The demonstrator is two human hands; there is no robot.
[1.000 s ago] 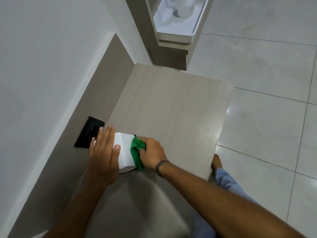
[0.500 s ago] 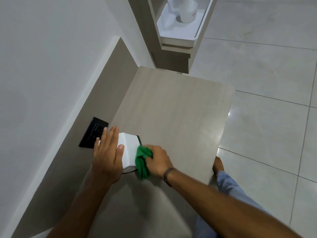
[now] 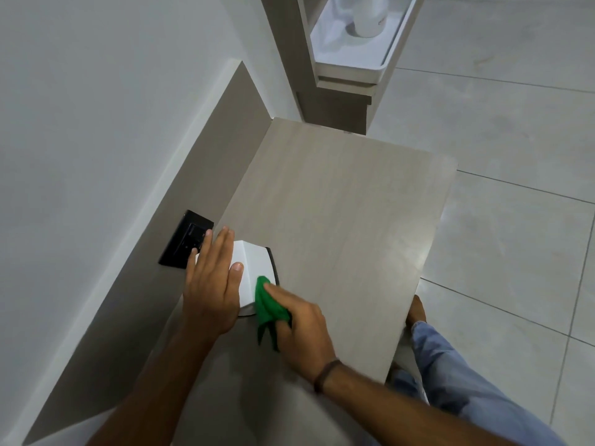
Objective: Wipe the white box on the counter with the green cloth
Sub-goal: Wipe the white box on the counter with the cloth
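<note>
A small white box (image 3: 256, 268) stands on the pale wood-grain counter (image 3: 338, 220), close to the grey back panel. My left hand (image 3: 211, 284) lies flat over the box's top and left side, steadying it, with the thumb on the top face. My right hand (image 3: 297, 329) grips a bunched green cloth (image 3: 267, 304), which presses against the box's lower right face near its base. A loose end of the cloth hangs down under my fingers. The box's left half is hidden beneath my left hand.
A black wall socket (image 3: 186, 239) sits on the grey panel just left of the box. Beyond the counter stands a cabinet with a white tray (image 3: 349, 64) holding a white container (image 3: 367, 19). Tiled floor and my blue-jeaned leg (image 3: 450, 375) are at the right edge.
My right hand has drawn the green cloth down along the box's right face toward me, exposing more of that face. My left hand stays on the box.
</note>
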